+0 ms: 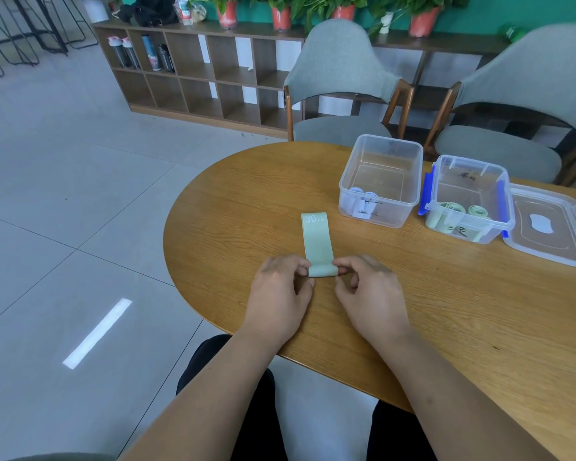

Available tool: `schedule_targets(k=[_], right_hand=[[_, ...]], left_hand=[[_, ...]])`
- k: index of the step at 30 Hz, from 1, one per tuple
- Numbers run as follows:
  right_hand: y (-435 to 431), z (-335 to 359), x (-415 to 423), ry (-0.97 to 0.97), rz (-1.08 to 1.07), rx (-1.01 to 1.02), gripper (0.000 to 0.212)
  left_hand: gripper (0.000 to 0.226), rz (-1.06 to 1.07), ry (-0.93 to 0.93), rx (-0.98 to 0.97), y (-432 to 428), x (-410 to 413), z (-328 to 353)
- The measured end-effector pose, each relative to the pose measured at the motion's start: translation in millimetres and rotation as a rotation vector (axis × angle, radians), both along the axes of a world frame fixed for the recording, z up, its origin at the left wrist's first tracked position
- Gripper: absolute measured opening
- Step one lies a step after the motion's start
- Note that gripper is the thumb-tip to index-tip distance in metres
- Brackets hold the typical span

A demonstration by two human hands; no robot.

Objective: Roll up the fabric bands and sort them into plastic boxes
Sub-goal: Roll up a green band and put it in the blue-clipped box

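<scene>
Wood oval table [246, 194], grey tile floor [80, 178]; L hand [278, 294] & R hand [369, 294] each w/ pinch on green band [316, 241].

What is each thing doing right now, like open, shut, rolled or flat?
Green band: near end rolled, rest flat.
Left hand: pinches the roll's left end.
Right hand: pinches the roll's right end.
Clear box: open, white rolls inside.
Blue-clip box: open, green rolls inside.
Lid: off, lying flat.

We see pale green fabric band [317, 241], 30 LB print, near end rolled.
Clear plastic box [409, 181] holds blue rolls [363, 202]; blue-clipped box [473, 161] holds green rolls [478, 211].
</scene>
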State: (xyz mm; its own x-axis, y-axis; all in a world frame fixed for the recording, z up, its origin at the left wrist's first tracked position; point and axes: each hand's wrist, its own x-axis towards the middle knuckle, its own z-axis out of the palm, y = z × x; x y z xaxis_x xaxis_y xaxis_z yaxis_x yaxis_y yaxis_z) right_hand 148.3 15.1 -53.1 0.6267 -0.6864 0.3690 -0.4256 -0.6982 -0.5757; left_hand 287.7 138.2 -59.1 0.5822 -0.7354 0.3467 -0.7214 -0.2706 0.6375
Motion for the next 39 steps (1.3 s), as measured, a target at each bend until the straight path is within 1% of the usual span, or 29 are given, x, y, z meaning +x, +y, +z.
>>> schedule_targets(k=[10, 15, 17, 21, 24, 27, 33, 39], right_hand=[[-1.1, 2.0, -2.0, -0.028, 0.004, 0.061, 0.031], [-2.8, 1.5, -1.7, -0.023, 0.001, 0.123, 0.027], [-2.3, 1.7, -1.8, -0.015, 0.003, 0.116, 0.024], [-0.5, 4.0, -1.4, -0.002, -0.009, 0.071, 0.02], [1.1, 5.3, -0.9, -0.001, -0.022, 0.032, 0.018], [3.2, 5.3, -0.9, -0.002, -0.022, -0.014, 0.02], [1.0, 1.6, -0.7, -0.001, -0.003, -0.024, 0.027], [-0.3, 1.4, -1.8, -0.019, -0.005, 0.045, 0.03]], left_hand=[[0.025, 0.007, 0.014, 0.0, 0.5, 1.0, 1.6], [0.026, 0.006, 0.019, -0.013, 0.9, 0.6, 2.1], [0.026, 0.012, 0.021, -0.014, 0.7, 0.2, 2.6], [0.018, 0.023, 0.027, -0.008, 0.5, -0.3, 4.0], [0.015, 0.027, 0.003, -0.004, 0.8, -0.7, 4.3], [0.02, 0.022, -0.024, 0.005, 0.6, -1.5, 3.3], [0.025, 0.033, -0.011, 0.026, 0.3, -0.1, 3.0], [0.024, 0.03, -0.011, -0.009, 1.2, -0.5, 4.2]])
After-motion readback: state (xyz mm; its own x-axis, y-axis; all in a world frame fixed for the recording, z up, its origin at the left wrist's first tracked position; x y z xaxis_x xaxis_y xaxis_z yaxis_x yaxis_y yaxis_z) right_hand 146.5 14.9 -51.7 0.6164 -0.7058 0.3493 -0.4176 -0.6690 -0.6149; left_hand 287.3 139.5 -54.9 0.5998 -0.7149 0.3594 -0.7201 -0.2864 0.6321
